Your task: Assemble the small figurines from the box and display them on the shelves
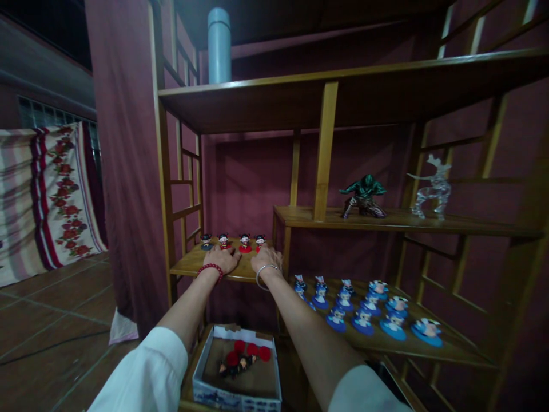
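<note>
Resting left hand [223,260] back-up at the front of a small wooden shelf [185,265], with fingers spread and apparently clasping nothing, tips near the 2nd doll [223,240] from the left. Reaching right hand [266,260] to the 4th doll [260,241], with fingers partly hiding the base; cannot tell from this angle whether pinching that base or only touching it. Standing upright in the same row, the 1st doll [206,241] at the far left and the 3rd doll [244,242] between the hands. Could easily topple a neighbour with a sideways brush of the fingers, because of the close spacing between the 3rd and 4th. Might knock the silver bangle [262,270] against the right-hand post [287,249], jolting the row, or drag the red bracelet [211,267] along the shelf edge. Lying jumbled below in a shallow box [201,390], more dolls [242,363] with red bases; could drop a doll onto these by nudging too far forward off the edge. Spread across the lower shelf to the right, rows of blue-based figures [362,322], exposed to a bump from the right forearm if swung outward. Placed higher and well apart, a green figure [363,195] and a clear figure [433,191].
</note>
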